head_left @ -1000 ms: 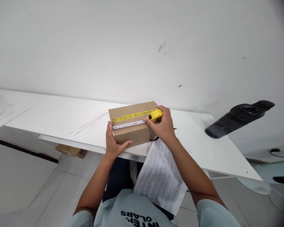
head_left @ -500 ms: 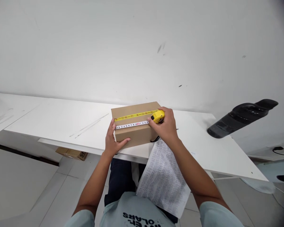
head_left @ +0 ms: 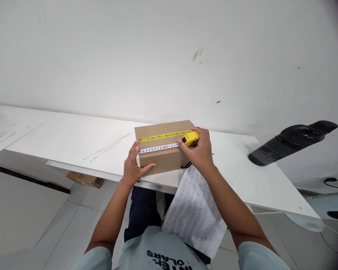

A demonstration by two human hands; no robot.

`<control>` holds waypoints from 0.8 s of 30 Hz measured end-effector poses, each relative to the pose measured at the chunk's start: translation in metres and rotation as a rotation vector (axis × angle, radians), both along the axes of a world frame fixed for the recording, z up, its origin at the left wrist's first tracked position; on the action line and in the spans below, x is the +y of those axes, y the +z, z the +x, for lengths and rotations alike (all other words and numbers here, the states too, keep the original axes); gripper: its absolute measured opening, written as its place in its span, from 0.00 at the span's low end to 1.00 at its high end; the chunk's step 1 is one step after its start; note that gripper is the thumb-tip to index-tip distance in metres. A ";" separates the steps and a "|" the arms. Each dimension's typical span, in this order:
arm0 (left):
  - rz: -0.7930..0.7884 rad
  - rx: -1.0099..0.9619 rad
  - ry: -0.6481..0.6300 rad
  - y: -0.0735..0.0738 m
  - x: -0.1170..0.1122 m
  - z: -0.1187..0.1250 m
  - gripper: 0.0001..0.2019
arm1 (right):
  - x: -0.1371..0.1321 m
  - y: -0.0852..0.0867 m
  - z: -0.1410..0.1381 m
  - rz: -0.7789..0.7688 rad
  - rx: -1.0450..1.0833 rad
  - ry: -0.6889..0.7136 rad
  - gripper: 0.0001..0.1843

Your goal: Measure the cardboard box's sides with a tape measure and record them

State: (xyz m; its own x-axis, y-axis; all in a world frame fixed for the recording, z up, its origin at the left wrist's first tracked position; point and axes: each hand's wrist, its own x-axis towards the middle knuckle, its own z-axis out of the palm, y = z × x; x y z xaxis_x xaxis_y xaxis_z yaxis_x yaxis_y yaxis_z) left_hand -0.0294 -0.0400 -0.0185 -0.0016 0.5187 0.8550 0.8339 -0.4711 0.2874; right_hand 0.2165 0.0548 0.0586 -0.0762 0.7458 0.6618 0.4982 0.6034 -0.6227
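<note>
A brown cardboard box (head_left: 163, 163) sits on the white table near its front edge, with a strip of yellow printed tape (head_left: 165, 136) along its top. My left hand (head_left: 132, 167) grips the box's left end, thumb on the front face and fingers at the top left edge. There the fingers meet the end of a white measuring blade (head_left: 157, 148), which runs across the top of the box. At the right end, my right hand (head_left: 200, 152) is closed around the yellow tape measure (head_left: 190, 138) that the blade comes out of. Its thumb presses by the blade's mouth.
Under my right forearm, a sheet covered in writing (head_left: 197, 210) hangs over the edge of the white table (head_left: 59, 138). A black bottle (head_left: 287, 144) stands at the right. Another carton (head_left: 86, 179) lies below the table on the left. A wall rises behind.
The camera view has shifted slightly. Both hands keep their places on the box and tape measure, and the blade looks about equally far out.
</note>
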 end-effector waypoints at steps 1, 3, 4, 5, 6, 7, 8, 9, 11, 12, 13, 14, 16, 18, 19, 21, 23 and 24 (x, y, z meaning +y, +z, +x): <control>0.002 0.008 0.010 0.000 0.000 0.001 0.50 | 0.000 0.000 0.000 -0.003 -0.001 -0.001 0.26; 0.001 0.014 0.022 0.001 -0.001 0.002 0.45 | -0.001 0.000 0.001 0.000 -0.002 0.004 0.26; -0.002 0.009 0.024 0.002 -0.001 0.002 0.44 | -0.001 0.000 0.002 0.004 0.000 0.006 0.26; -0.003 0.003 0.022 0.002 -0.001 0.003 0.42 | -0.001 0.000 0.002 0.007 0.004 0.008 0.26; -0.002 -0.003 0.018 0.003 -0.002 0.003 0.42 | -0.001 0.000 0.003 0.007 0.008 0.010 0.26; 0.002 -0.006 0.013 0.004 -0.002 0.003 0.41 | 0.000 0.000 0.003 0.004 0.012 0.014 0.26; 0.004 -0.004 0.008 0.005 -0.003 0.003 0.41 | 0.000 0.001 0.004 -0.004 0.014 0.021 0.27; 0.000 0.003 0.006 0.005 -0.003 0.002 0.40 | 0.000 0.002 0.004 -0.013 0.011 0.029 0.27; -0.023 0.022 0.010 0.007 -0.005 -0.001 0.38 | 0.001 0.004 0.004 -0.022 -0.008 0.034 0.28; -0.038 0.032 0.017 0.007 -0.005 -0.003 0.38 | 0.001 0.005 0.004 -0.022 -0.022 0.029 0.28; -0.051 0.038 0.022 0.007 -0.006 -0.005 0.37 | 0.001 0.006 0.005 -0.021 -0.037 0.021 0.28; -0.064 0.039 0.026 0.008 -0.006 -0.006 0.36 | 0.002 0.007 0.006 -0.021 -0.050 0.011 0.28; -0.081 0.025 0.028 0.008 -0.006 -0.008 0.35 | 0.004 0.008 0.013 -0.028 -0.063 -0.013 0.27; -0.087 -0.007 0.026 0.008 -0.005 -0.009 0.35 | 0.010 0.006 0.026 -0.043 -0.054 -0.047 0.27; -0.088 -0.024 0.027 0.007 -0.005 -0.009 0.35 | 0.014 0.005 0.034 -0.054 -0.039 -0.066 0.28; -0.089 -0.046 0.027 0.007 -0.004 -0.009 0.35 | 0.022 0.002 0.051 -0.083 -0.001 -0.099 0.28; -0.091 -0.054 0.024 0.007 -0.003 -0.008 0.35 | 0.031 0.002 0.065 -0.125 0.021 -0.109 0.28; -0.090 -0.055 0.025 0.008 -0.003 -0.008 0.35 | 0.034 0.003 0.071 -0.146 0.020 -0.105 0.28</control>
State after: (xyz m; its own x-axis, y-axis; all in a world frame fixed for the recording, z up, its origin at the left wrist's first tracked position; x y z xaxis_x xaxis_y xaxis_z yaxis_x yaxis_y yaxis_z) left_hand -0.0374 -0.0429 -0.0110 -0.0610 0.5925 0.8033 0.8269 -0.4208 0.3731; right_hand 0.2870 0.0890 0.0618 0.0187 0.8374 0.5463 0.5403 0.4513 -0.7102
